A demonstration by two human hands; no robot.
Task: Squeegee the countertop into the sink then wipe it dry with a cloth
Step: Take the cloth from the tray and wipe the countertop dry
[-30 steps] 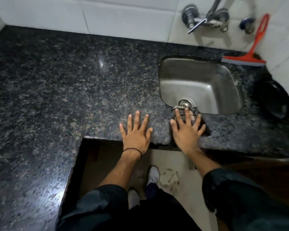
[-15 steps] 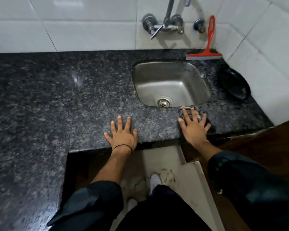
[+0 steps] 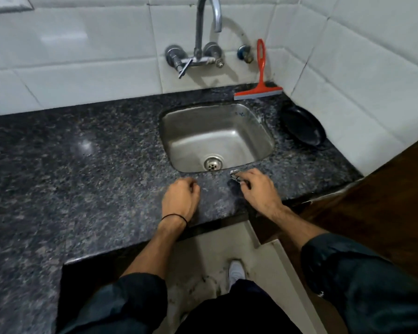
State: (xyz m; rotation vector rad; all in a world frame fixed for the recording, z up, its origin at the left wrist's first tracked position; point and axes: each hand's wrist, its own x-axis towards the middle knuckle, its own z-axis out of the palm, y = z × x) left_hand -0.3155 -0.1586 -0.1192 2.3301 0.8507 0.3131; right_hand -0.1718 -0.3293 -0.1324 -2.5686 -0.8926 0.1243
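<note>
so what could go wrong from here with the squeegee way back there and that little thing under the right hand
1. The red plastic squeegee leans against the white tiled wall behind the steel sink; reaching over the basin, an arm could bump the chrome tap.
2. The right hand is on a small crumpled grey item at the sink's edge; it might drop in.
3. The black pan sits where squeegeed water could run.

The left hand (image 3: 180, 201) is curled into a loose fist, knuckles forward, with a thin black band on its wrist. The right hand (image 3: 260, 191) has its fingers bent and pinched together. Both forearms are bare, sleeves pushed up near the elbows.
</note>
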